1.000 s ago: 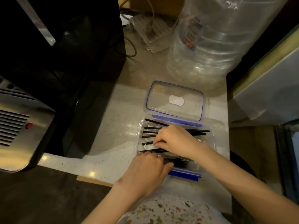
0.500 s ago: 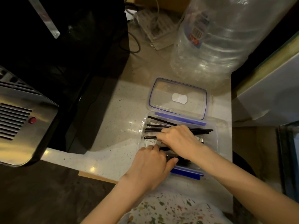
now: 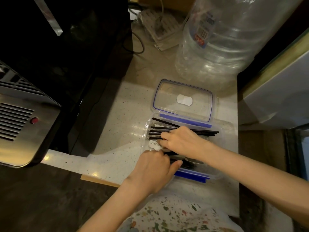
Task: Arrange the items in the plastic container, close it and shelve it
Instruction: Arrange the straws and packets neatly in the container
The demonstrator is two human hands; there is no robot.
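A clear plastic container [image 3: 222, 158] with blue clips sits open on the speckled counter. Inside lie several thin black sticks [image 3: 205, 132] and a white labelled item [image 3: 154, 145]. Its clear lid [image 3: 183, 99] with a blue rim lies flat just behind it. My right hand [image 3: 182, 141] rests inside the container, fingers curled down over the sticks. My left hand [image 3: 153, 166] is at the container's near left corner, fingers bent onto the white item and the dark items beneath. What each hand grips is hidden under the fingers.
A big clear water jug [image 3: 217, 44] stands behind the lid. A black appliance [image 3: 66, 64] and a steel unit with a red button [image 3: 34, 120] fill the left. A grey cabinet [image 3: 274, 97] is on the right. Cables and a plastic packet [image 3: 160, 29] lie at the back.
My right hand shifted slightly right and back over the sticks, uncovering the white labelled item. My left hand slid up to the container's near left corner.
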